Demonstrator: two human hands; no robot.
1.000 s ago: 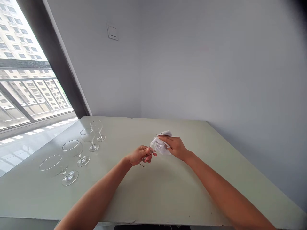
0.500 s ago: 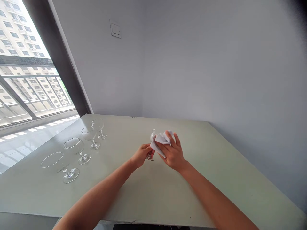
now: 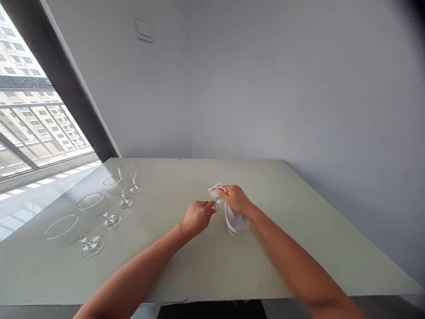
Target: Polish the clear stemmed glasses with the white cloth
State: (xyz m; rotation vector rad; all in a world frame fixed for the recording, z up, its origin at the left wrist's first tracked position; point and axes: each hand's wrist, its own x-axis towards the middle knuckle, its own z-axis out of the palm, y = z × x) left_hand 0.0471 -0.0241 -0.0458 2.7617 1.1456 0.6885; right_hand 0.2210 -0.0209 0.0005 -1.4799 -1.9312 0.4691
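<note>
Right in front, on the table [image 3: 212,274], the left hand [image 3: 198,218] pinches a glass stem [image 3: 216,204], and the right hand [image 3: 235,199] clamps a white cloth [image 3: 234,221] around the top of the glass. Over at ten o'clock, four glasses [image 3: 117,188] stand untouched.
</note>
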